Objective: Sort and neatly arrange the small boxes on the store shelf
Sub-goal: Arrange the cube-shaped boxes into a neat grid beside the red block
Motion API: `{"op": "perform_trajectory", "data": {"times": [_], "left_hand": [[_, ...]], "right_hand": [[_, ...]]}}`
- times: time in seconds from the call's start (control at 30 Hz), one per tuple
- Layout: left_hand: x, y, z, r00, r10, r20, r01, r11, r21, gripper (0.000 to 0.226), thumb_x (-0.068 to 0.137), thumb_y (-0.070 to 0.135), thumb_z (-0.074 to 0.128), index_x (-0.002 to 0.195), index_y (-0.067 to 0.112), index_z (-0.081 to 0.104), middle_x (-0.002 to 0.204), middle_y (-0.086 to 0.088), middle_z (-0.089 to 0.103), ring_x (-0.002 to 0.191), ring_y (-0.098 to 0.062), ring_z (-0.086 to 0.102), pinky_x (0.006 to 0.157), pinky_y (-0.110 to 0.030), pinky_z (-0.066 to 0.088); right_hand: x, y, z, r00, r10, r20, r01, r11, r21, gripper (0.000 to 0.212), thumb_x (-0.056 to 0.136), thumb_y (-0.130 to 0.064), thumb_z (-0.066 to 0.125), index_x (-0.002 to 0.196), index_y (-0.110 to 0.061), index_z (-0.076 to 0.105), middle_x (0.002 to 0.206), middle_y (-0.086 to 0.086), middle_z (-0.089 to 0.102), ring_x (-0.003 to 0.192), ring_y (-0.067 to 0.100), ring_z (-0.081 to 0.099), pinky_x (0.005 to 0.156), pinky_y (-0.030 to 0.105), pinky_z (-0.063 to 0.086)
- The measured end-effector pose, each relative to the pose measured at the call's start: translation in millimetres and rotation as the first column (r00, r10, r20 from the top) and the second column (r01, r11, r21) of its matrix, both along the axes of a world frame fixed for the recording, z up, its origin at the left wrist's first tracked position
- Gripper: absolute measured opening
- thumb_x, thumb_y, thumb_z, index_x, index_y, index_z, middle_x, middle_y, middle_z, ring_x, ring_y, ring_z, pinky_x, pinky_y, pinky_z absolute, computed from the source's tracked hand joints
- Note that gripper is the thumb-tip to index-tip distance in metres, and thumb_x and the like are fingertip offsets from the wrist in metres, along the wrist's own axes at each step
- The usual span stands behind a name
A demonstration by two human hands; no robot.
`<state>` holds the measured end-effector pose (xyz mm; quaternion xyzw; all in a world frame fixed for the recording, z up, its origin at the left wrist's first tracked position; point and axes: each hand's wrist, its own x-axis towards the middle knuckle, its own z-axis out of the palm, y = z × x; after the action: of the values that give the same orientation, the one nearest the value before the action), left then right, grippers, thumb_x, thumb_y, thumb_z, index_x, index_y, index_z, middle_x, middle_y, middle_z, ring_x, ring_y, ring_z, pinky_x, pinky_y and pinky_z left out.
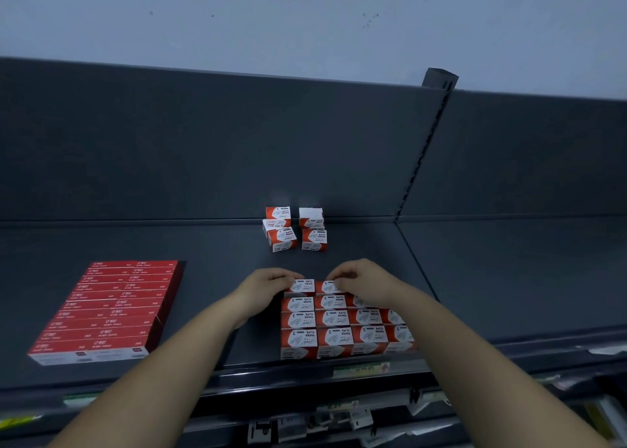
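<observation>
A dark grey shelf (203, 244) fills the middle of the frame, and the small boxes being sorted, red and white ones printed "PAPER CLIPS", sit on it in two groups. The bigger group is a tidy block of small boxes (334, 328) in straight rows at the shelf's front edge, lower centre of the frame. At the back row of that block the left hand (268, 289) pinches the left rear box (301, 286) with curled fingers, and the right hand (364, 286) pinches the right rear box (328, 287) just beside it; the two boxes touch side by side. Further back, in the centre of the frame against the back panel (203, 142), a few loose boxes (294, 228) stand in two small piles, some askew. At lower left lies a flat stack of long red packs (105, 311), well apart from the block
</observation>
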<state>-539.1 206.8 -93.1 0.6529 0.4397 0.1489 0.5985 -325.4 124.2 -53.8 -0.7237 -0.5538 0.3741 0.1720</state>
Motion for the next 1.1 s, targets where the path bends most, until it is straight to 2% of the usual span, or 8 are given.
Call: {"op": "perform_trajectory", "data": {"times": [0.07, 0.17, 0.3, 0.4, 0.53, 0.7, 0.97, 1.1], "left_hand": [[-1.3, -0.8, -0.3, 1.0, 0.0, 0.009, 0.0, 1.0, -0.001, 0.02, 0.099, 0.022, 0.052, 0.106, 0.028, 0.07, 0.105, 0.006, 0.071, 0.102, -0.01, 0.065, 0.087, -0.025, 0.05], [-3.4, -1.2, -0.8, 1.0, -0.013, 0.027, 0.013, 1.0, 0.004, 0.021, 0.098, 0.021, 0.052, 0.106, 0.025, 0.072, 0.104, 0.006, 0.072, 0.101, -0.01, 0.066, 0.085, -0.022, 0.049], [-5.0, -2.5, -0.5, 0.999, -0.017, 0.037, 0.017, 1.0, 0.008, 0.021, 0.098, 0.019, 0.053, 0.104, 0.024, 0.073, 0.103, 0.006, 0.073, 0.099, -0.009, 0.066, 0.08, -0.019, 0.048], [-4.9, -3.6, -0.1, 0.999, -0.017, 0.047, 0.017, 1.0, 0.005, 0.021, 0.097, 0.018, 0.054, 0.102, 0.024, 0.073, 0.101, 0.006, 0.074, 0.098, -0.009, 0.067, 0.083, -0.02, 0.049], [-5.6, -4.2, -0.4, 0.999, -0.018, 0.048, 0.017, 1.0, 0.014, 0.021, 0.098, 0.019, 0.053, 0.101, 0.024, 0.073, 0.101, 0.005, 0.074, 0.099, -0.01, 0.067, 0.086, -0.023, 0.05], [-6.3, -5.2, 0.2, 0.999, -0.027, 0.042, 0.026, 0.999, 0.027, 0.022, 0.099, 0.019, 0.052, 0.102, 0.024, 0.072, 0.101, 0.004, 0.073, 0.098, -0.01, 0.067, 0.082, -0.021, 0.049], [-7.3, -5.9, 2.7, 0.998, -0.049, 0.047, 0.048, 0.999, 0.024, 0.02, 0.098, 0.019, 0.054, 0.103, 0.024, 0.072, 0.1, 0.005, 0.074, 0.095, -0.009, 0.068, 0.078, -0.019, 0.049], [-6.9, -5.2, 1.7, 0.998, -0.048, 0.049, 0.048, 0.999, 0.016, 0.02, 0.097, 0.019, 0.054, 0.103, 0.024, 0.072, 0.101, 0.005, 0.073, 0.097, -0.009, 0.067, 0.078, -0.019, 0.048]], "right_hand": [[0.9, -0.4, 0.2, 1.0, 0.009, -0.007, -0.009, 1.0, 0.004, 0.019, 0.1, -0.027, 0.055, 0.112, -0.028, 0.069, 0.106, -0.012, 0.065, 0.089, 0.004, 0.062, 0.07, 0.02, 0.05], [1.4, -0.8, -0.5, 1.0, 0.021, -0.006, -0.021, 1.0, 0.008, 0.019, 0.1, -0.027, 0.056, 0.113, -0.028, 0.07, 0.106, -0.014, 0.065, 0.091, 0.004, 0.062, 0.069, 0.019, 0.05], [2.9, -0.1, -3.3, 1.0, 0.015, -0.02, -0.015, 1.0, 0.014, 0.019, 0.099, -0.028, 0.057, 0.112, -0.03, 0.071, 0.108, -0.013, 0.068, 0.098, 0.006, 0.064, 0.084, 0.028, 0.057], [4.3, -0.5, -4.0, 1.0, 0.008, -0.029, -0.008, 1.0, 0.009, 0.02, 0.098, -0.03, 0.058, 0.112, -0.031, 0.072, 0.107, -0.014, 0.069, 0.097, 0.006, 0.066, 0.089, 0.033, 0.057], [5.1, -0.5, -4.6, 0.999, 0.004, -0.038, -0.004, 1.0, 0.003, 0.019, 0.097, -0.031, 0.059, 0.111, -0.033, 0.072, 0.106, -0.013, 0.07, 0.096, 0.009, 0.068, 0.087, 0.032, 0.058], [4.4, -1.9, -4.0, 0.998, 0.003, -0.056, -0.003, 1.0, 0.0, 0.018, 0.097, -0.031, 0.059, 0.109, -0.035, 0.072, 0.105, -0.015, 0.07, 0.096, 0.005, 0.066, 0.085, 0.028, 0.057], [3.5, -2.7, -2.4, 0.998, -0.006, -0.06, 0.005, 1.0, -0.025, 0.016, 0.097, -0.031, 0.06, 0.105, -0.039, 0.071, 0.102, -0.013, 0.072, 0.093, 0.01, 0.069, 0.087, 0.035, 0.059], [3.5, -2.2, -0.3, 0.999, -0.001, -0.046, 0.0, 0.999, -0.033, 0.016, 0.097, -0.03, 0.06, 0.106, -0.037, 0.072, 0.101, -0.012, 0.072, 0.094, 0.016, 0.07, 0.083, 0.035, 0.06]]}}
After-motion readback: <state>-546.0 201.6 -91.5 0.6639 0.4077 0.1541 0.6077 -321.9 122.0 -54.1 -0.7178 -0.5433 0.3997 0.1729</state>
